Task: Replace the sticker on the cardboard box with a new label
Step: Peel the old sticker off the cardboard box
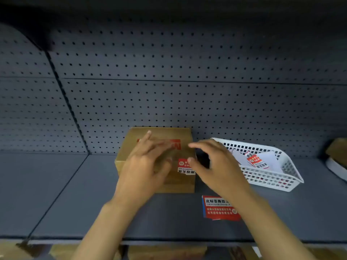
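A brown cardboard box stands on the grey shelf against the pegboard. A red and white sticker sits on the box top near its right edge. My left hand lies flat on the box lid, fingers spread and pointing away from me. My right hand hovers at the box's right side, fingers apart, thumb tip right beside the sticker. A red label sheet with white text lies on the shelf in front of the box, partly under my right forearm.
A white perforated plastic basket holding several red and white sticker sheets stands to the right of the box. A brown object on something white shows at the far right edge. Cardboard boxes are on the shelf below.
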